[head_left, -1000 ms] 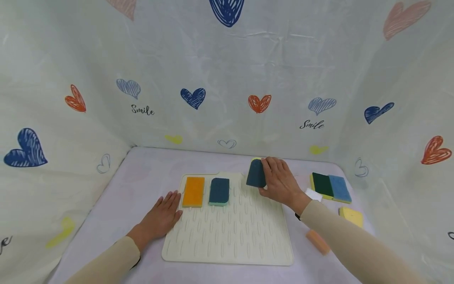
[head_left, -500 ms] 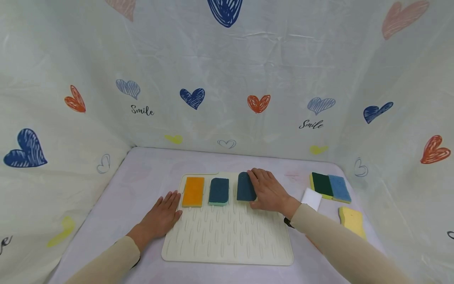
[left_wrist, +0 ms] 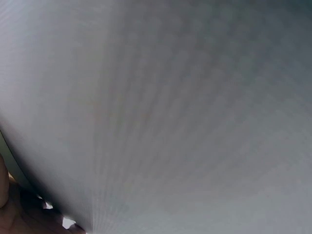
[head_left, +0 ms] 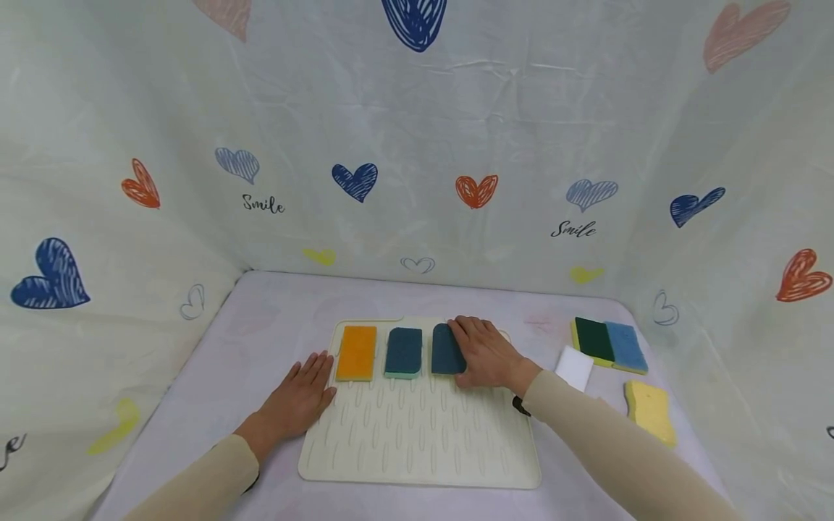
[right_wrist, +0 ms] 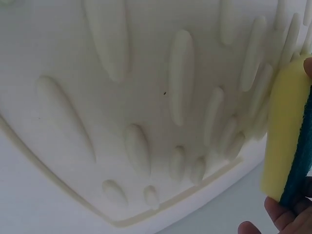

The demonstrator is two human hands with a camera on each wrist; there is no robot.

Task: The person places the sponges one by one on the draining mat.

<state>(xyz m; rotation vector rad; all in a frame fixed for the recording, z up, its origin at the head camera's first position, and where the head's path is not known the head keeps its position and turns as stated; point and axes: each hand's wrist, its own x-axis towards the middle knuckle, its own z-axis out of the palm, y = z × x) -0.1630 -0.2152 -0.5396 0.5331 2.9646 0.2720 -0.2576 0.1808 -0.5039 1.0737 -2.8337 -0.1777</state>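
Observation:
My right hand [head_left: 485, 354] grips a sponge [head_left: 447, 350] by its right side, over the back part of a cream ridged mat [head_left: 423, 441]. In the right wrist view this sponge [right_wrist: 285, 131] shows a yellow body with a dark teal scouring face, and fingertips [right_wrist: 280, 214] at its edge. To its left on the mat lie a dark blue sponge [head_left: 404, 352] with a pale green underside and an orange sponge [head_left: 356, 352]. My left hand [head_left: 296, 394] lies flat, fingers straight, at the mat's left edge. The left wrist view is mostly a grey blurred surface.
Right of the mat, on the pale tablecloth [head_left: 260, 325], lie a white block [head_left: 575, 367], a dark green sponge [head_left: 593, 340] beside a blue sponge [head_left: 626, 346], and a yellow sponge [head_left: 650, 411]. A heart-printed curtain [head_left: 417, 130] stands behind the table.
My right hand has brought its sponge left and down, from above the mat's back right edge to beside the dark blue one. The right sleeve now hides the orange-pink block. My left hand stays put.

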